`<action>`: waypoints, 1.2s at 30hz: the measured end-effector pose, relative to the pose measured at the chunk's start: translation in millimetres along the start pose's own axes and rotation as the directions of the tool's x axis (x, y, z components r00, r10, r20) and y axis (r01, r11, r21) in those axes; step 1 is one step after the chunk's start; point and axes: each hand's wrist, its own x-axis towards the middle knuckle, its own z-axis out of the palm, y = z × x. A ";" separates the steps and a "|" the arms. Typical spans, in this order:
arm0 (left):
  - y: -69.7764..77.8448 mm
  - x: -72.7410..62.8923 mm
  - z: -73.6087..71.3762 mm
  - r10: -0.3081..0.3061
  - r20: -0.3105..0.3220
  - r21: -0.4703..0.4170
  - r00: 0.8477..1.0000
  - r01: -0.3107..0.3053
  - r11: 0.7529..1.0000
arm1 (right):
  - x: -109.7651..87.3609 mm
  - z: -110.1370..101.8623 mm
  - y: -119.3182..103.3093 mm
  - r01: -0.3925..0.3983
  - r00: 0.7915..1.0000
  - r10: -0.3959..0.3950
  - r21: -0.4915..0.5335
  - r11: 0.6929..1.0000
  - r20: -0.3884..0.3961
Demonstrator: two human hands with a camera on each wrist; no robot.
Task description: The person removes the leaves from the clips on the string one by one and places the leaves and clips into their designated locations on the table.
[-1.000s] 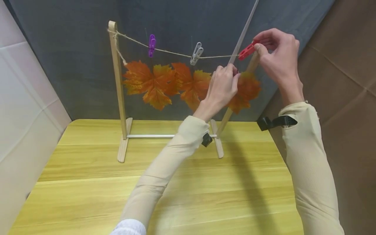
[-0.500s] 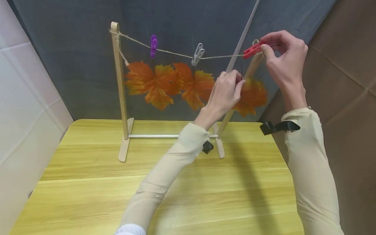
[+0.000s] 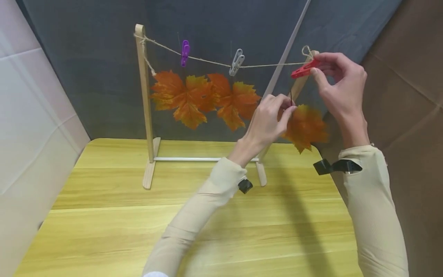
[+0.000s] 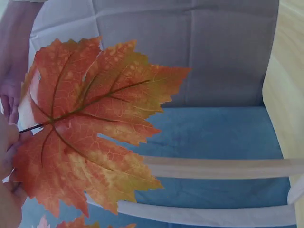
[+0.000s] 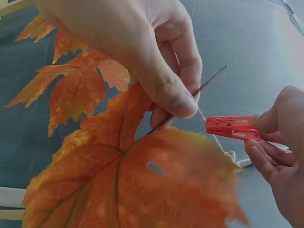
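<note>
In the head view my left hand pinches the dark stem of an orange artificial maple leaf; the stem's free end points up past the fingertips. The right wrist view shows that stem between thumb and forefinger. Higher and to the right, my right hand pinches a red clothespin by its handle end. Its nose points left, close beneath the twine near the right post. Two more maple leaves hang below a purple clothespin and a grey clothespin clipped on the twine.
The twine runs between two posts of a wooden stand, joined low down by a white rod. This stand rests on a wood-grain table. Dark cloth hangs behind, and brown cloth on the right.
Both hands have shifted right and downward, carrying the leaf and the red clothespin. The clothespin's nose, earlier at the twine, now sits just under it, and the twine's looped end shows.
</note>
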 end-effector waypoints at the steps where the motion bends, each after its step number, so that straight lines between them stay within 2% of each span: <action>1: 0.8 -2.3 -0.7 0.006 -0.003 0.000 1.000 -0.006 1.000 | -2.5 -0.5 -0.3 0.001 1.000 -0.001 0.002 1.000 0.004; 6: 2.7 -14.5 -3.7 0.005 0.004 0.003 1.000 -0.005 1.000 | -16.0 -2.8 -1.9 -0.005 0.999 0.006 -0.027 1.000 0.038; 12: 0.0 -30.5 -6.1 -0.029 0.026 -0.007 0.999 0.029 1.000 | -30.5 -4.6 -1.1 -0.052 0.994 0.061 -0.100 0.994 0.089; 22: -7.4 -52.2 -11.6 -0.079 0.061 -0.002 0.995 0.080 0.997 | -53.1 -5.0 5.0 -0.097 0.983 0.114 -0.117 0.988 0.147; 29: -14.7 -66.7 -18.0 -0.095 0.069 0.031 0.993 0.093 0.995 | -68.8 -1.8 11.6 -0.116 0.980 0.130 -0.099 0.988 0.151; 36: -23.5 -82.1 -23.7 -0.128 0.091 0.062 0.988 0.123 0.990 | -83.0 0.0 18.4 -0.182 0.972 0.191 -0.073 0.981 0.138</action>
